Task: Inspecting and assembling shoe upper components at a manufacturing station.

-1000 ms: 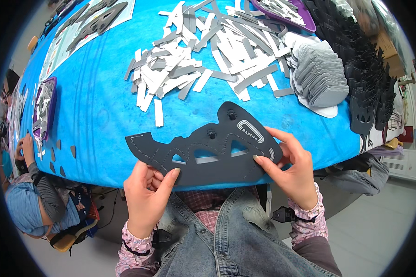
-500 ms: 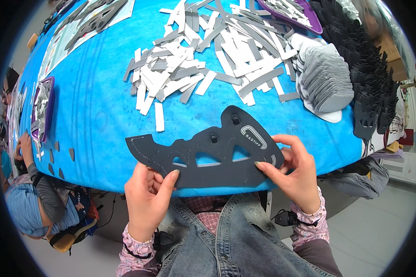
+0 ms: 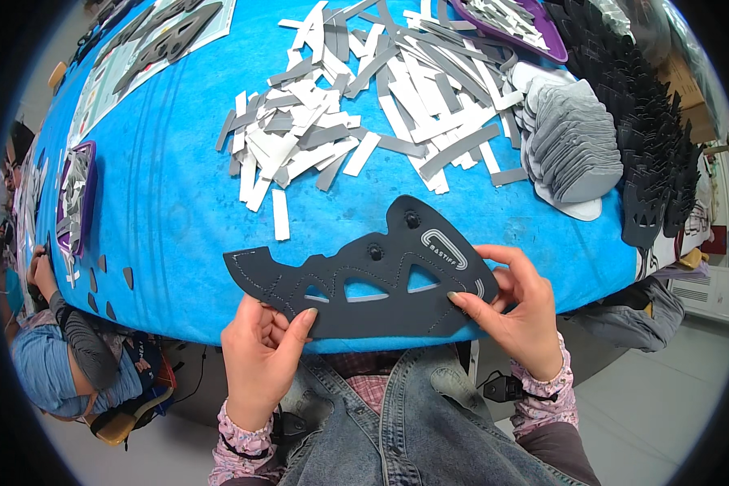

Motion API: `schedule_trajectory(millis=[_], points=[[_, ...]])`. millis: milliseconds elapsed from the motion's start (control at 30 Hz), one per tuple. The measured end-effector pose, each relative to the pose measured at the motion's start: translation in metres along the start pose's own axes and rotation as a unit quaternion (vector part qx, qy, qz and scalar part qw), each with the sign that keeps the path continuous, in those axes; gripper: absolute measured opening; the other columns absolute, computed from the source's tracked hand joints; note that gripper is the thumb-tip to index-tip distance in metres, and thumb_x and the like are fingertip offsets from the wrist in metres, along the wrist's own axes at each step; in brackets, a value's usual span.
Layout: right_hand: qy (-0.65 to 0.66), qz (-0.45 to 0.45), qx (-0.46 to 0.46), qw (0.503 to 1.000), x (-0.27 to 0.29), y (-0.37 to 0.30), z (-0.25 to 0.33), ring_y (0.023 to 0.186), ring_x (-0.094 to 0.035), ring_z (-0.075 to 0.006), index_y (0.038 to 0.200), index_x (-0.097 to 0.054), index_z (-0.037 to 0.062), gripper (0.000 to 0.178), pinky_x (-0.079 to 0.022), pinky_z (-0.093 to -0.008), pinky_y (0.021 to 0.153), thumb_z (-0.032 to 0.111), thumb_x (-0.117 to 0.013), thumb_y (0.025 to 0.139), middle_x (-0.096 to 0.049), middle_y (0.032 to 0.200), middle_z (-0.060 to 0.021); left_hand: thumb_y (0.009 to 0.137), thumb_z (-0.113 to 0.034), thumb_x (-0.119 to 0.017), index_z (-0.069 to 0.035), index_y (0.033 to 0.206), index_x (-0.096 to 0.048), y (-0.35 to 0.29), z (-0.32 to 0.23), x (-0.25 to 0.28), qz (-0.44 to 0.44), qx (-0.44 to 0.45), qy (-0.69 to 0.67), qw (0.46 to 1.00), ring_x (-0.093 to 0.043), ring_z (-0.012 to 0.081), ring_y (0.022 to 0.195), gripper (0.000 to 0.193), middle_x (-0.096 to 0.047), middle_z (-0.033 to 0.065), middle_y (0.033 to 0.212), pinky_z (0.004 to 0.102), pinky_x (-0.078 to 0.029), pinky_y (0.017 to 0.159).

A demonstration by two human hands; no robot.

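A flat black fabric panel (image 3: 364,316) with curved edges, cut-out triangular holes, stitching lines, two round dark spots and a pale printed mark is held up over the near table edge. My left hand (image 3: 263,348) pinches its lower left side, thumb on the front face. Gripping its right end is my right hand (image 3: 514,312), with the thumb on the front and the fingers behind. Most fingertips are hidden behind the panel. Beyond the panel lie a heap of white and grey strips (image 3: 300,130) and a stack of grey rounded pieces (image 3: 575,146).
On the blue table (image 3: 162,219) stand purple trays of strips, one at left (image 3: 89,202), another at far right (image 3: 543,32). A pile of black panels (image 3: 648,138) fills the right side. Grey shaped pieces (image 3: 166,40) lie on a sheet at far left. Another person (image 3: 73,348) sits at the left edge.
The panel and both hands sit slightly lower in the picture, and the table items have shifted a little too. Both hands keep the same grip.
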State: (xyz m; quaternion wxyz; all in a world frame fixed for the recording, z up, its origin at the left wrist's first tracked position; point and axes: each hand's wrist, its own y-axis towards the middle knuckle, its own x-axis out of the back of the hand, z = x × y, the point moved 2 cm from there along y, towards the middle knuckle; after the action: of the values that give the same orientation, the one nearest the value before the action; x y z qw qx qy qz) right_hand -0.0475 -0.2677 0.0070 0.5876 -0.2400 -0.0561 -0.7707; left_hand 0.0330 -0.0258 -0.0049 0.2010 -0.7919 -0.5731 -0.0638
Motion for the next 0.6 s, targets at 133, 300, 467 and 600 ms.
schedule_trajectory(millis=[133, 300, 467, 600], points=[[0.003, 0.000, 0.000, 1.000, -0.0006, 0.0001, -0.0011, 0.050, -0.048, 0.0010, 0.108, -0.048, -0.0005, 0.040, -0.034, -0.0142, 0.043, 0.008, -0.069, 0.076, -0.061, 0.064, -0.0036, 0.078, 0.000, -0.063, 0.007, 0.101, -0.050, 0.0003, -0.0002, -0.0001, 0.002, 0.002, 0.002, 1.000, -0.048, 0.0014, 0.052, 0.028, -0.058, 0.0040, 0.065, 0.0150, -0.036, 0.044], [0.005, 0.002, -0.004, 1.000, 0.0001, -0.0005, -0.0018, 0.050, -0.048, 0.0008, 0.108, -0.048, -0.0007, 0.039, -0.034, -0.0144, 0.042, 0.007, -0.069, 0.076, -0.061, 0.064, -0.0035, 0.078, 0.000, -0.063, 0.008, 0.104, -0.049, 0.0003, 0.0005, 0.0008, 0.005, 0.000, 0.007, 1.000, -0.048, 0.0014, 0.052, 0.030, -0.058, 0.0041, 0.065, 0.0151, -0.035, 0.043], [-0.006, 0.002, 0.006, 1.000, -0.0008, -0.0007, -0.0003, 0.049, -0.048, 0.0003, 0.107, -0.048, -0.0006, 0.039, -0.034, -0.0146, 0.042, 0.007, -0.069, 0.076, -0.061, 0.064, -0.0039, 0.078, 0.000, -0.063, 0.008, 0.104, -0.049, -0.0002, 0.0019, 0.0012, 0.002, -0.004, -0.004, 1.000, -0.047, 0.0013, 0.051, 0.031, -0.058, 0.0045, 0.065, 0.0151, -0.035, 0.043], [-0.004, 0.001, 0.005, 1.000, -0.0014, -0.0013, -0.0001, 0.049, -0.048, 0.0004, 0.108, -0.048, -0.0006, 0.039, -0.034, -0.0147, 0.042, 0.008, -0.069, 0.076, -0.062, 0.064, -0.0041, 0.079, 0.000, -0.063, 0.008, 0.104, -0.049, -0.0004, 0.0005, 0.0026, 0.010, 0.000, 0.000, 1.000, -0.048, 0.0016, 0.053, 0.030, -0.058, 0.0048, 0.068, 0.0148, -0.036, 0.044]])
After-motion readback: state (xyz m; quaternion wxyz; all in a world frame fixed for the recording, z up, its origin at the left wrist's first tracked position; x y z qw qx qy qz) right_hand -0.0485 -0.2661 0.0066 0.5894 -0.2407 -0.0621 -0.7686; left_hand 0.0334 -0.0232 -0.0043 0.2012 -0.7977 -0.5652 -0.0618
